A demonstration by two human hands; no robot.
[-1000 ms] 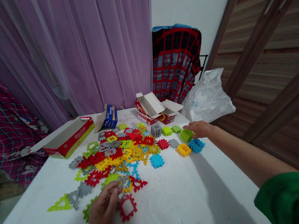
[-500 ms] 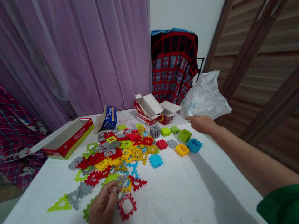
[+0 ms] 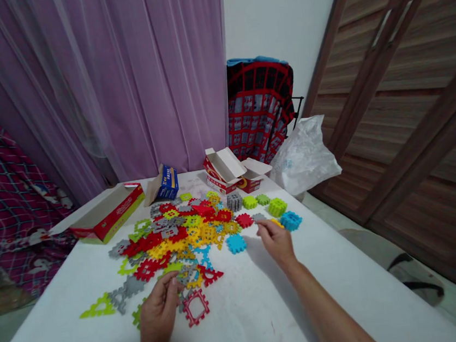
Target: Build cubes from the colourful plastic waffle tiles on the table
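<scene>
A heap of flat plastic interlocking tiles [image 3: 178,237] in red, yellow, grey, green and blue lies on the white table [image 3: 249,322]. My left hand [image 3: 158,310] rests at the heap's near edge, its fingers curled and pinching a grey tile [image 3: 183,303] beside a red square frame tile [image 3: 196,306]. My right hand [image 3: 276,239] is at the heap's right side. Its fingers are bent down over a yellow stack of tiles [image 3: 277,222], hiding most of it. Small stacks in green [image 3: 277,207] and blue [image 3: 290,220] stand just beyond it.
At the back of the table are a long open red box [image 3: 107,212], a blue box [image 3: 165,182] and open red-and-white boxes [image 3: 228,171]. A white plastic bag [image 3: 303,157] lies at the back right corner. The table's right edge drops to the floor by a wooden wardrobe [image 3: 408,90].
My right hand drew back from the green stack near the bag and came down over the yellow stack. The left hand stayed at the heap's near edge. The view shifted slightly right.
</scene>
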